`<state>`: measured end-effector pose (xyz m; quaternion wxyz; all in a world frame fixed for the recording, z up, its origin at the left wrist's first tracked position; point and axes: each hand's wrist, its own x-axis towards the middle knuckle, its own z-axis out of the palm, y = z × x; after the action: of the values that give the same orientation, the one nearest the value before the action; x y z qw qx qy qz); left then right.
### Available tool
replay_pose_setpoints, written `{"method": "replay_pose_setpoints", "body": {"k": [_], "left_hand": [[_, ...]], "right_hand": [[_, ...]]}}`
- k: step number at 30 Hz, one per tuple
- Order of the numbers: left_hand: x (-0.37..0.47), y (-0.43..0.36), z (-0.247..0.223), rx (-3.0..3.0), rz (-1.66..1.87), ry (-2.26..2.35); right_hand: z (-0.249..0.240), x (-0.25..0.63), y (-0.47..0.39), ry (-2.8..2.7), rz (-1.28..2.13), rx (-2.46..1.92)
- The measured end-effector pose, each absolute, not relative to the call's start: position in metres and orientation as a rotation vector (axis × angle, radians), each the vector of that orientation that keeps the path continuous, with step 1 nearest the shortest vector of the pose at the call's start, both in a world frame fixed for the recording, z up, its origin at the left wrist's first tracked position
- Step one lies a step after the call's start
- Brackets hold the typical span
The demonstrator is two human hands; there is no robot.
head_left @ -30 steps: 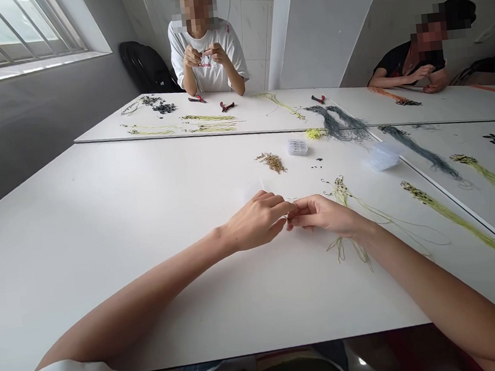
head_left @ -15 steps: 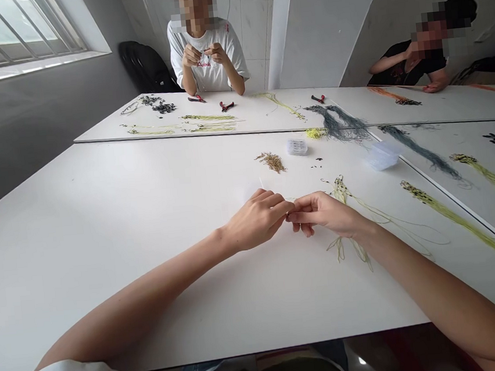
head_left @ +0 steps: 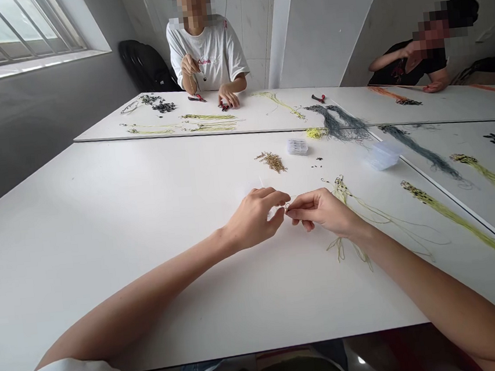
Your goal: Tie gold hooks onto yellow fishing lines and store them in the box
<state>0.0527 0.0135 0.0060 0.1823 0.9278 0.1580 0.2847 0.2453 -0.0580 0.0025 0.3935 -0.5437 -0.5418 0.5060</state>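
My left hand (head_left: 257,216) is over the middle of the white table (head_left: 152,194), thumb and forefinger parted, its fingertips close to those of my right hand. My right hand (head_left: 320,210) pinches a tiny item between thumb and forefinger, too small to name. A thin line shows near the fingertips. Beside and under my right wrist lies a loose bundle of yellow-green cords (head_left: 339,188) with dark ends. Beyond my hands are a pile of small gold-coloured pieces (head_left: 272,161) and a small clear box (head_left: 297,147).
Further right lie a long yellow-green cord bundle (head_left: 451,212), grey-blue cords (head_left: 423,148) and a clear container (head_left: 382,156). Across the table a person in a white shirt (head_left: 208,55) has one hand at red-handled pliers. Another person in black (head_left: 419,64) sits at the right.
My left thumb and forefinger have parted at my right fingertips. My right hand has barely moved. The person opposite has lowered one hand to the pliers on the table.
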Motion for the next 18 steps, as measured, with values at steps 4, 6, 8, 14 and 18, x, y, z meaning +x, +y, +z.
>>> {"method": "replay_pose_setpoints", "body": {"k": [4,6,8,14,18], "left_hand": [[0.0544,0.0116,0.0092,2.308,0.732,0.640],[0.0552,0.0129,0.0092,2.164,0.672,0.704],[0.0555,0.0152,0.0080,2.031,0.596,0.741],[0.0551,0.0203,0.0022,1.776,0.499,0.737],[0.0554,0.0197,0.0008,1.764,0.520,0.727]], "right_hand": [[0.0015,0.2439,-0.0580,-1.413,1.227,-1.423],[0.0012,0.2434,-0.0581,-1.445,1.199,-1.437],[0.0011,0.2430,-0.0586,-1.475,1.172,-1.448],[0.0012,0.2417,-0.0598,-1.512,1.126,-1.476],[0.0013,0.2412,-0.0598,-1.496,1.142,-1.487]]}}
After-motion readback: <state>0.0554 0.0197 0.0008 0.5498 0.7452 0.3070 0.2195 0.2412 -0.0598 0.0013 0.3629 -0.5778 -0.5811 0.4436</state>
